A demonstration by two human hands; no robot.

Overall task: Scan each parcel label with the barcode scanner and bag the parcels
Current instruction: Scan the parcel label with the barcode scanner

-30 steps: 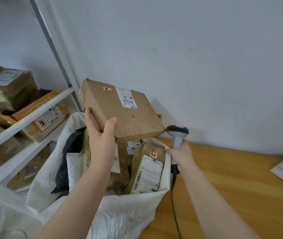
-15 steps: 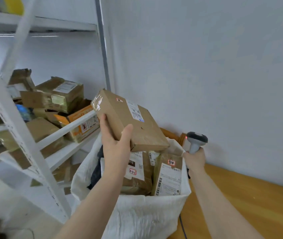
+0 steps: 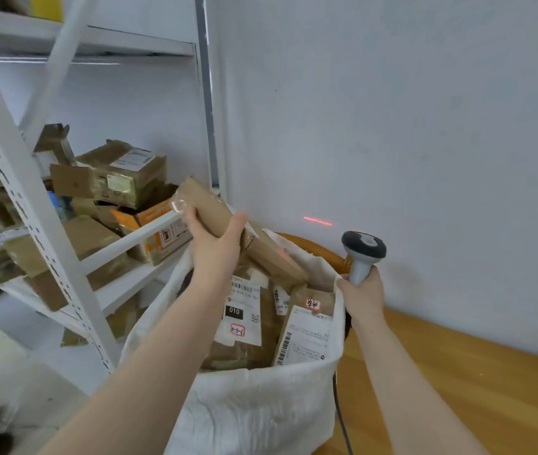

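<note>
A left hand [image 3: 215, 246] grips a tilted cardboard parcel [image 3: 206, 200] over an open white sack [image 3: 261, 405] of labelled parcels [image 3: 307, 336]. The right hand [image 3: 361, 295] curls round a grey barcode scanner [image 3: 363, 249], its red line [image 3: 317, 221] on the pale wall [image 3: 392, 110]. Wooden table [image 3: 458, 372] right; white metal shelving [image 3: 24, 198] of boxes [image 3: 129, 175] left.

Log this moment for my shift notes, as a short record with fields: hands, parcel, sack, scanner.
Left hand: grips the flat brown cardboard parcel, tilted over the open white woven sack
Right hand: holds the grey handheld barcode scanner upright by its handle
Scanner beam: red line on the white wall
Sack contents: several labelled parcels standing inside
Surroundings: wooden table at right, white metal shelf rack with boxes at left
</note>
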